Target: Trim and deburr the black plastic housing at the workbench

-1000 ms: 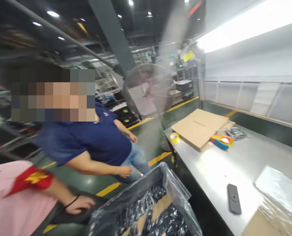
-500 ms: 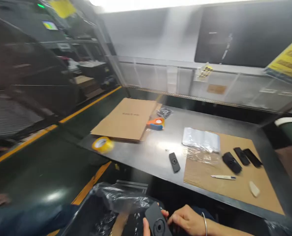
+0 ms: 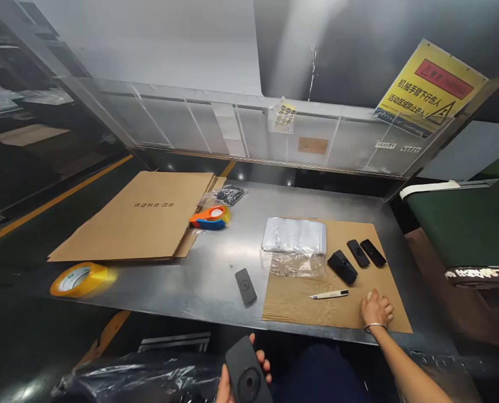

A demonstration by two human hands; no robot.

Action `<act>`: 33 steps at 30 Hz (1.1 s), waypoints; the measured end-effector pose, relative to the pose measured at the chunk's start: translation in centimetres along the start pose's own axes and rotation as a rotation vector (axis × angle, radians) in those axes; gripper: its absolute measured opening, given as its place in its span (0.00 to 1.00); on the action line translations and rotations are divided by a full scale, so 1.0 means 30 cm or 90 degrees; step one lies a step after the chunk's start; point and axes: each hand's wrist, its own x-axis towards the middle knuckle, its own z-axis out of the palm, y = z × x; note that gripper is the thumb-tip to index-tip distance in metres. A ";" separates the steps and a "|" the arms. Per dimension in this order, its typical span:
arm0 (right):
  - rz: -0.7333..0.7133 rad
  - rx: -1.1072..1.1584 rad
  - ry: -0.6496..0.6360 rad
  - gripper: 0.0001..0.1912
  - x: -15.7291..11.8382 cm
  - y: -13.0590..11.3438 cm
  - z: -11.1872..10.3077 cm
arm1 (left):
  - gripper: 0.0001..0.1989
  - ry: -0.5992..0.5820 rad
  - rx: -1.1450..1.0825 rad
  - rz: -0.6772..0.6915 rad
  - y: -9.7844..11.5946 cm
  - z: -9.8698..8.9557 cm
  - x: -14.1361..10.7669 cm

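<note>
My left hand grips a dark grey plastic cover with a round ring in it, low in the view in front of the table edge. My right hand, a bangle at its wrist, rests on the cardboard sheet with fingers curled down; what lies under them is hidden. Left of that hand is a white pen-shaped cutter. A similar grey cover lies on the bare metal table. More black plastic parts sit on the cardboard above my right hand.
Clear plastic bags lie on the cardboard sheet. To the left are stacked cardboard, an orange and blue tape dispenser and a yellow tape roll. Black plastic film is below the table; a green conveyor stands at right.
My right hand has moved from beside the cover up onto the cardboard, where the pale oval piece was and is now out of sight. The view has turned right; my left hand still holds the cover.
</note>
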 end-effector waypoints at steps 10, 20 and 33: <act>-0.356 0.332 -0.182 0.26 0.033 0.047 -0.137 | 0.31 -0.154 0.001 -0.052 -0.201 0.320 0.059; -1.045 0.385 -0.277 0.26 -0.206 -0.319 -0.641 | 0.28 -0.140 0.176 -0.124 -0.224 0.332 0.064; -1.125 0.272 -0.319 0.21 -0.191 -0.486 -0.654 | 0.31 -0.119 0.273 -0.191 -0.155 0.312 0.064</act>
